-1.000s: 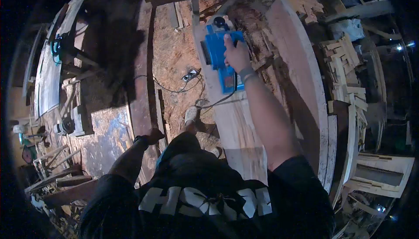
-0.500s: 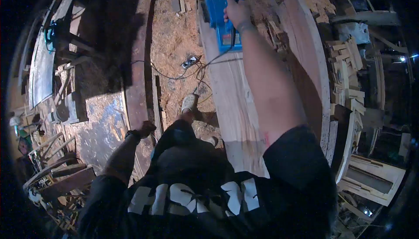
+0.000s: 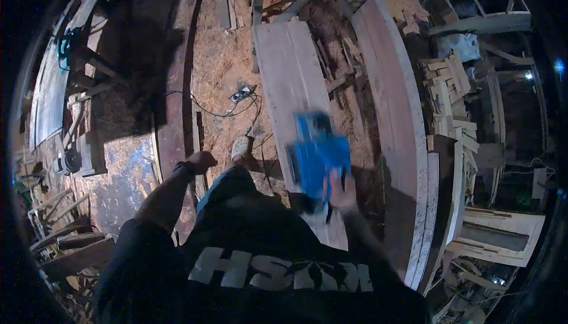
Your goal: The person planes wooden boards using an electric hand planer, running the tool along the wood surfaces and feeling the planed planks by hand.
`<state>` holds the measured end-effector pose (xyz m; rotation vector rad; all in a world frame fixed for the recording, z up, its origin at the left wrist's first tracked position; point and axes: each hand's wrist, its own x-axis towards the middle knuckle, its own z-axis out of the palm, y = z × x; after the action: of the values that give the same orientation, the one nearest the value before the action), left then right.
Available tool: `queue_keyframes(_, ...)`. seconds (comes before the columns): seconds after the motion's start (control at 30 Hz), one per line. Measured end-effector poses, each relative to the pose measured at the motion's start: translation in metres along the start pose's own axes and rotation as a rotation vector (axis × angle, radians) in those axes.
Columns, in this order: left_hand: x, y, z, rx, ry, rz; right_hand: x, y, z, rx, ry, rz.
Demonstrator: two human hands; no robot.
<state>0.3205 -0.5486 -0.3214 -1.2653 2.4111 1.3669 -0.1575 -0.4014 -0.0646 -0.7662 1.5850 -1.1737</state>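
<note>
A blue power planer (image 3: 319,152), blurred by motion, rests on a long pale board (image 3: 290,64) in the middle of the view. My right hand (image 3: 341,191) is wrapped round the handle at the planer's near end. The board stretches away beyond the tool, its far part bare. My left hand (image 3: 202,159) is at the left, beside the edge of a dark reddish beam, with its fingers curled; whether it holds anything is hidden.
A power strip (image 3: 241,94) with black cords lies on the shavings-covered floor. A wide plank (image 3: 393,99) runs along the right, with stacked wood offcuts (image 3: 452,99) beyond. A slatted frame (image 3: 503,235) lies lower right. My shoe (image 3: 241,146) is between beam and board.
The planer and my right hand have come back along the board, from its far end to near my body. My left hand stays at the beam. The camera view has shifted.
</note>
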Motion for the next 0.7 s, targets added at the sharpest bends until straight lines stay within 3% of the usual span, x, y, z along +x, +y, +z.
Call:
queue_keyframes(0.03, 0.009, -0.017, 0.021, 0.107, 0.046, 0.281, -0.037, 0.033, -0.020, 0.148, 0.083, 0.007)
queue_keyframes(0.07, 0.010, 0.000, 0.026, 0.023, -0.029, 0.086, -0.073, 0.066, -0.040, 0.291, 0.166, 0.001)
queue_keyframes(0.1, 0.009, 0.018, 0.028, -0.058, -0.112, -0.109, -0.082, 0.066, -0.049, 0.138, 0.073, -0.022)
queue_keyframes(0.2, 0.005, 0.032, 0.024, 0.080, -0.163, 0.298, -0.073, 0.050, -0.054, -0.046, -0.071, 0.006)
queue_keyframes(0.23, 0.008, 0.022, 0.030, 0.101, -0.191, 0.229, -0.057, 0.042, -0.051, -0.074, -0.102, 0.002)
queue_keyframes(0.3, 0.012, -0.013, 0.042, 0.148, -0.246, 0.085, 0.006, 0.060, -0.037, -0.522, -0.048, -0.397)
queue_keyframes(0.37, 0.003, -0.014, 0.027, 0.185, -0.235, -0.066, 0.053, 0.016, 0.007, -0.502, -0.008, -0.366)
queue_keyframes(0.4, 0.000, -0.015, 0.020, 0.204, -0.229, -0.141, 0.063, -0.055, 0.042, -0.077, -0.067, -0.005)
queue_keyframes(0.47, -0.005, -0.023, 0.011, 0.163, -0.170, -0.090, 0.112, -0.076, 0.063, -0.158, -0.092, 0.008)
queue_keyframes(0.57, -0.009, -0.072, 0.023, 0.173, -0.062, 0.158, 0.172, -0.086, 0.090, -0.226, -0.038, -0.055)
queue_keyframes(0.63, -0.011, -0.104, 0.046, 0.067, 0.003, 0.170, 0.199, -0.098, 0.104, -0.254, -0.020, -0.049)
queue_keyframes(0.67, -0.008, -0.137, 0.072, -0.323, 0.023, -0.216, 0.214, -0.102, 0.108, -0.261, -0.048, -0.071)
queue_keyframes(0.7, -0.010, -0.139, 0.081, -0.223, 0.082, -0.108, 0.227, -0.105, 0.111, -0.268, -0.078, -0.094)
